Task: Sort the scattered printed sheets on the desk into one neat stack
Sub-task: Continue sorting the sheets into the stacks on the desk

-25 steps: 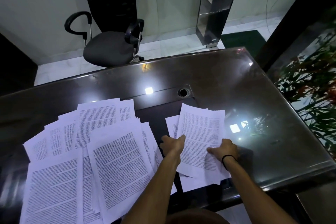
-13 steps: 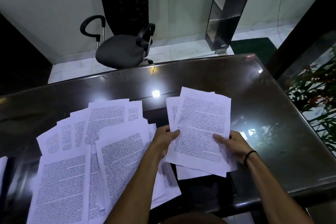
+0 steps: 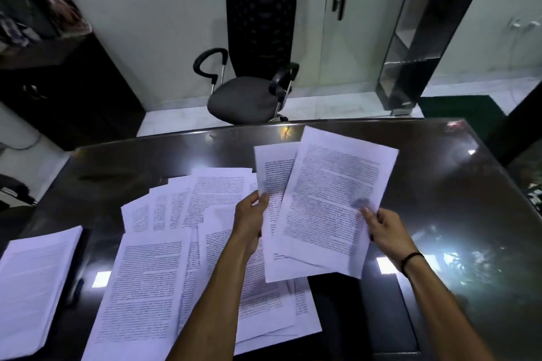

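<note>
A small bundle of printed sheets is raised above the dark glossy desk, its pages fanned unevenly. My left hand grips its left edge and my right hand, with a black band on the wrist, grips its right edge. Several loose printed sheets lie scattered and overlapping on the desk under my left forearm. A thicker, neater pile of sheets rests at the desk's left end.
A black office chair stands beyond the desk's far edge. A dark cabinet is at the back left, a glass door and dark shelf unit at the back right. Bare desk surface stretches to the right.
Both hands have lifted the bundle off the desk and raised it toward the far edge. The view has tilted up and shifted left, bringing the left pile and cabinet into sight.
</note>
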### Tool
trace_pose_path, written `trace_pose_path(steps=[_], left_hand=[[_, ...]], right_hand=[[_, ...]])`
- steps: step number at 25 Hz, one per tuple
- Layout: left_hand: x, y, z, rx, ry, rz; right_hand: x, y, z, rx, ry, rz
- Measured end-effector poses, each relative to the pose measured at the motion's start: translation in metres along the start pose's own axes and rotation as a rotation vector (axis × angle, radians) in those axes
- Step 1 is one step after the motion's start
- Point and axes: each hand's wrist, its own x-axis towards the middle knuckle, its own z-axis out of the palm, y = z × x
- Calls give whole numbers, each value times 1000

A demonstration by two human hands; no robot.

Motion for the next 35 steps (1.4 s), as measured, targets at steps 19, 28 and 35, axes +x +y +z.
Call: trace_pose_path(steps=[19, 28, 35], left_hand=[[-41, -76, -147, 195, 321, -122], [-21, -115, -148, 858, 346, -73], [-16, -121, -149, 916, 390, -58]], right_hand=[[-43, 8, 209, -264, -296, 175], [-41, 12, 217, -436, -104, 330], [-28, 12, 221, -488, -181, 405]])
